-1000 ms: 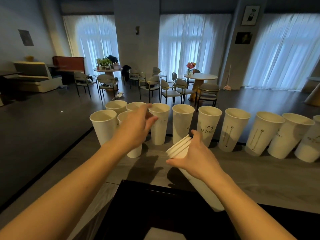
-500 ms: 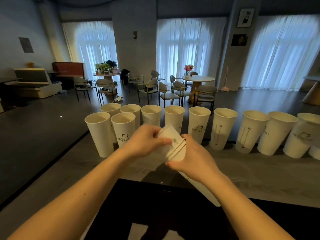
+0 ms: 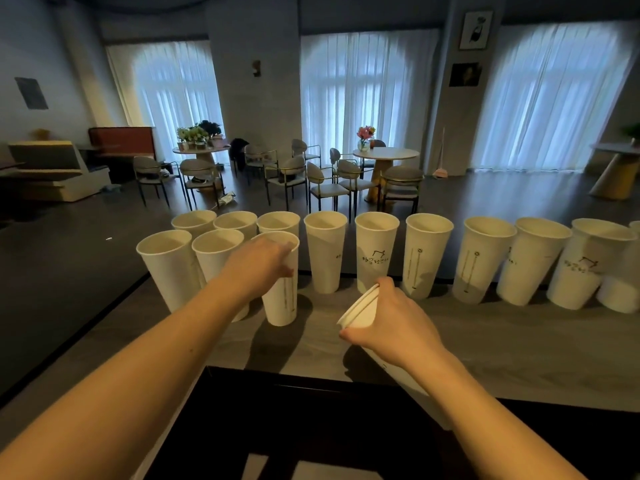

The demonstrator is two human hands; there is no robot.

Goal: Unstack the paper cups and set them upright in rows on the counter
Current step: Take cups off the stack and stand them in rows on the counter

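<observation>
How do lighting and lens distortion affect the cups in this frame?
Head view: backlit by the curtained windows, so the counter is dim and shadows fall toward the camera; wide-angle distortion fans the far-right cups outward; left hand and stack stay sharp.

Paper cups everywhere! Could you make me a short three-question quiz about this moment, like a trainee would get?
1. True or false: the left hand grips an upright cup standing on the counter.
2. What does the right hand hold? A) a lid B) a stack of nested cups C) nothing
3. Fill in: the front row, counting the gripped cup, has ___ cups.

Key: 1 true; 2 B; 3 three.
</observation>
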